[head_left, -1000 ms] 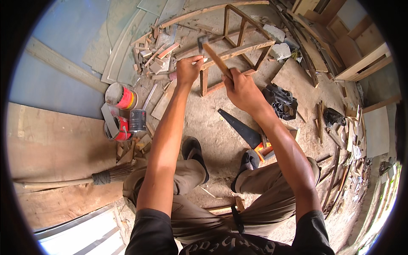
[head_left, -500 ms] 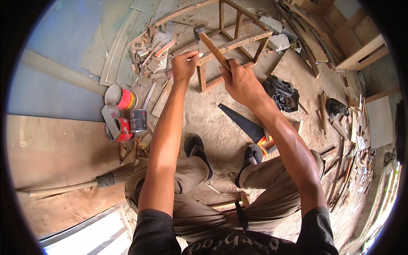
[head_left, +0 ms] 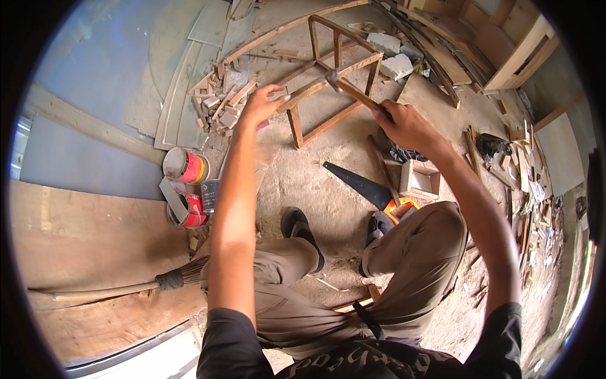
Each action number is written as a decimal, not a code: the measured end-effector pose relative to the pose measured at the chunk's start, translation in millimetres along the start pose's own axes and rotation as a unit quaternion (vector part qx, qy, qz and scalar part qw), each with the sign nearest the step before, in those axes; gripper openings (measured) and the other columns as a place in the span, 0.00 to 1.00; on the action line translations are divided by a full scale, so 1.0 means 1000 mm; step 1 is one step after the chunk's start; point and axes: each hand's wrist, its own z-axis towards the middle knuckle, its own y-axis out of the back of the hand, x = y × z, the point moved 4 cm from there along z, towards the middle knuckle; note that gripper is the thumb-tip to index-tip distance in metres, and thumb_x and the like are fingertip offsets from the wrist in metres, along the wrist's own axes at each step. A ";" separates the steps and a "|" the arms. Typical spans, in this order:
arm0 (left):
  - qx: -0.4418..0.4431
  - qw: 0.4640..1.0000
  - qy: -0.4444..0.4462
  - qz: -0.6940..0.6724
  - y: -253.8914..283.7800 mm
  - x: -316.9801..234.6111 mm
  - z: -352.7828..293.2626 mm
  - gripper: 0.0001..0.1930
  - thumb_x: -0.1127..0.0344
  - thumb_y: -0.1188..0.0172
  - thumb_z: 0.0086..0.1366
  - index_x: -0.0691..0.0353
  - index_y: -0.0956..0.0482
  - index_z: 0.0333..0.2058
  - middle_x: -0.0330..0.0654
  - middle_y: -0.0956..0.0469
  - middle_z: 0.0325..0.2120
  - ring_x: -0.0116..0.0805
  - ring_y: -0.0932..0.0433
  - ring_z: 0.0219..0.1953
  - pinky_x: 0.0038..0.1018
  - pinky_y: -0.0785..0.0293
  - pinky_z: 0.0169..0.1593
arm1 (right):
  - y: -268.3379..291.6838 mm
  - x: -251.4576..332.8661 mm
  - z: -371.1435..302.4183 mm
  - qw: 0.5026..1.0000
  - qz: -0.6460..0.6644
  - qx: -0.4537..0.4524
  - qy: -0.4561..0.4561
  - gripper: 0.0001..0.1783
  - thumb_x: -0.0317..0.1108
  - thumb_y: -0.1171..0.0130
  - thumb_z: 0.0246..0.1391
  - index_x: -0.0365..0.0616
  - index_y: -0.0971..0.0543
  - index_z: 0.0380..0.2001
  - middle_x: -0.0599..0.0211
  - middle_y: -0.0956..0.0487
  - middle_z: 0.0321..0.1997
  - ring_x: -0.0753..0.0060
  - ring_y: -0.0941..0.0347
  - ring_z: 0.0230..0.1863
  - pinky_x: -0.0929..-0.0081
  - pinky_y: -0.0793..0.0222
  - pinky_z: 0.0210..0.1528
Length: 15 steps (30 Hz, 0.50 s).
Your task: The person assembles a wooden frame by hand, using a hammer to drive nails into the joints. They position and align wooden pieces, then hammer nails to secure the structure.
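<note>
My right hand [head_left: 409, 128] is closed around the wooden handle of a hammer [head_left: 360, 96]. The hammer's metal head hangs over the long rail of a wooden frame [head_left: 328, 82], which stands on the floor in front of me. At that frame's near left corner is my left hand [head_left: 259, 105], with thumb and forefinger apart. A thin upright sliver, perhaps a nail, shows beside those fingers but is too small to make out. Between my feet and the frame lies a handsaw [head_left: 356, 184] with a dark blade and an orange handle.
Paint cans [head_left: 185, 165] stand at the left, above a broom [head_left: 170, 279]. Wood offcuts [head_left: 233, 101] are heaped beyond my left hand. Concrete blocks [head_left: 396, 66] lie behind the frame. A small wooden box [head_left: 421, 180] sits near my right knee, and scraps cover the right side.
My left fingers have spread from a pinch at the frame's corner. The hammer has swung right and lower, away from that corner, with my right hand also moving right.
</note>
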 end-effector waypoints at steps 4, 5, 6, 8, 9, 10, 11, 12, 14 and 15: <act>0.183 0.963 0.018 0.195 0.023 -0.011 -0.022 0.30 0.48 0.34 0.60 0.66 0.26 0.53 0.52 0.23 0.51 0.42 0.24 0.55 0.34 0.29 0.56 | -0.016 -0.051 -0.029 0.989 -0.108 0.064 0.072 0.17 0.44 0.48 0.60 0.40 0.24 0.41 0.46 0.20 0.33 0.43 0.23 0.40 0.52 0.28 0.43; 0.192 0.948 -0.012 0.254 0.024 -0.017 -0.023 0.31 0.48 0.35 0.60 0.66 0.26 0.53 0.52 0.23 0.51 0.42 0.24 0.54 0.34 0.29 0.56 | -0.030 -0.064 -0.035 0.986 -0.131 0.091 0.055 0.18 0.44 0.47 0.59 0.40 0.25 0.42 0.48 0.20 0.34 0.44 0.23 0.40 0.52 0.28 0.43; 0.202 0.927 -0.041 0.314 0.024 -0.028 -0.024 0.31 0.48 0.35 0.60 0.67 0.26 0.53 0.52 0.23 0.51 0.43 0.24 0.54 0.33 0.29 0.56 | -0.050 -0.076 -0.043 0.981 -0.148 0.120 0.039 0.18 0.45 0.46 0.59 0.41 0.25 0.43 0.50 0.19 0.35 0.46 0.22 0.41 0.53 0.28 0.43; 0.167 0.932 -0.102 0.304 0.022 -0.028 -0.025 0.33 0.47 0.36 0.60 0.67 0.28 0.55 0.52 0.24 0.52 0.44 0.24 0.53 0.35 0.28 0.55 | -0.108 -0.106 -0.063 0.974 -0.182 0.124 0.056 0.19 0.45 0.43 0.57 0.44 0.26 0.45 0.54 0.19 0.38 0.50 0.21 0.41 0.55 0.27 0.42; 0.140 0.957 -0.092 0.238 0.017 -0.031 -0.021 0.33 0.47 0.36 0.60 0.67 0.28 0.55 0.52 0.24 0.52 0.44 0.24 0.53 0.34 0.28 0.55 | -0.154 -0.140 -0.075 0.966 -0.224 0.112 0.063 0.18 0.44 0.43 0.56 0.45 0.26 0.46 0.56 0.19 0.38 0.51 0.21 0.41 0.53 0.26 0.40; 0.105 0.975 -0.060 0.187 0.022 -0.026 -0.024 0.33 0.47 0.36 0.60 0.66 0.29 0.56 0.52 0.24 0.52 0.43 0.24 0.53 0.34 0.28 0.55 | -0.196 -0.141 -0.071 0.972 -0.165 0.161 0.054 0.17 0.41 0.45 0.56 0.48 0.25 0.48 0.58 0.20 0.38 0.51 0.21 0.40 0.52 0.25 0.37; 0.069 0.988 -0.043 0.128 0.018 -0.026 -0.021 0.34 0.47 0.36 0.60 0.66 0.30 0.57 0.52 0.24 0.52 0.43 0.24 0.53 0.34 0.28 0.55 | -0.233 -0.153 -0.075 0.970 -0.177 0.117 0.116 0.16 0.39 0.47 0.56 0.52 0.25 0.48 0.58 0.20 0.39 0.50 0.20 0.39 0.52 0.24 0.34; 0.069 0.992 -0.041 0.100 0.012 -0.013 -0.019 0.34 0.47 0.36 0.60 0.65 0.30 0.57 0.51 0.24 0.52 0.42 0.24 0.53 0.35 0.28 0.55 | -0.254 -0.146 -0.072 0.968 -0.175 0.149 0.105 0.16 0.36 0.48 0.56 0.51 0.25 0.49 0.58 0.20 0.40 0.49 0.21 0.39 0.52 0.24 0.33; 0.039 0.991 -0.123 0.019 -0.016 -0.010 -0.008 0.30 0.52 0.39 0.64 0.63 0.31 0.59 0.48 0.22 0.50 0.39 0.23 0.51 0.34 0.26 0.52 | -0.279 -0.149 -0.068 0.971 -0.134 0.164 0.113 0.16 0.38 0.47 0.56 0.48 0.25 0.48 0.55 0.23 0.41 0.51 0.22 0.41 0.54 0.26 0.40; 0.052 0.989 -0.138 -0.011 -0.022 -0.012 -0.003 0.27 0.54 0.41 0.66 0.64 0.30 0.58 0.48 0.21 0.48 0.38 0.22 0.50 0.33 0.26 0.53 | -0.298 -0.150 -0.064 0.971 -0.121 0.178 0.104 0.17 0.40 0.45 0.56 0.47 0.25 0.47 0.55 0.24 0.42 0.52 0.23 0.43 0.55 0.27 0.44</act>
